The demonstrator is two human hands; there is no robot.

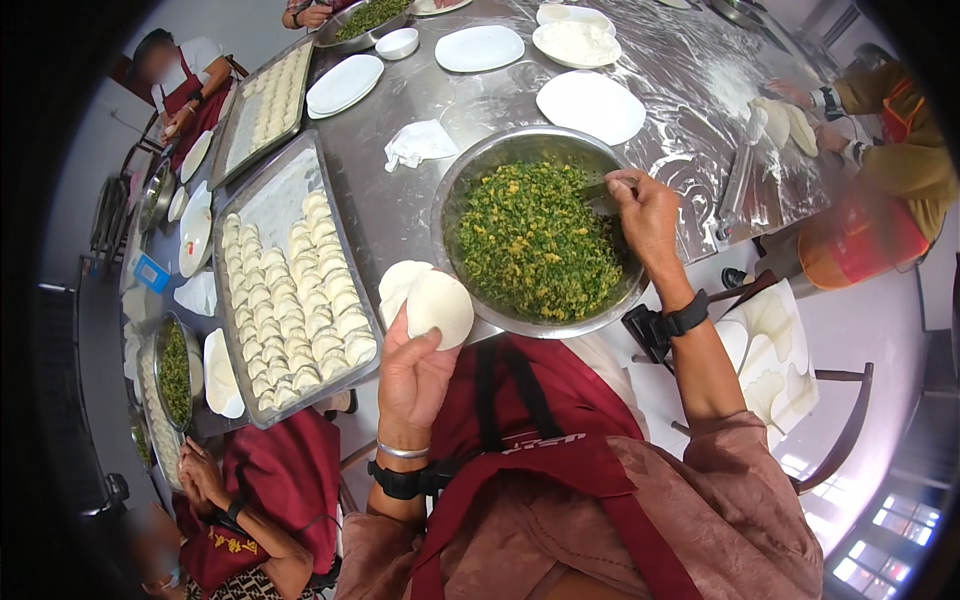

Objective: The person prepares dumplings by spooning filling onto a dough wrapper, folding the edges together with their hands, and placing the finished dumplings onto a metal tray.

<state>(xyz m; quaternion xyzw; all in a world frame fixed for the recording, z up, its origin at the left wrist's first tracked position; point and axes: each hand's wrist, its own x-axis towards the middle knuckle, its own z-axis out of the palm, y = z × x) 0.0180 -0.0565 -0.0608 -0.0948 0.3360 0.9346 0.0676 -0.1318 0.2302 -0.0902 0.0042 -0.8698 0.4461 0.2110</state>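
Note:
My left hand (412, 379) holds a round dumpling wrapper (442, 311) flat across the fingers, thumb on its lower edge. Just behind it are more pale wrappers (400, 281); whether they lie on the table or in the hand I cannot tell. My right hand (649, 217) grips the handle of a metal utensil (592, 191), its tip reaching into a steel bowl (551, 328). Chopped green filling with yellow bits (532, 232) covers most of the bowl's bottom. To the left, a metal tray (281, 176) carries rows of folded dumplings (300, 300).
The steel table (367, 169) holds a crumpled white cloth (420, 144), white plates (591, 107) and a dish of flour (576, 43). At right, a co-worker's hands (829, 139) handle dough (784, 127). Another co-worker's hands (199, 472) are at lower left. A chair (855, 420) stands at right.

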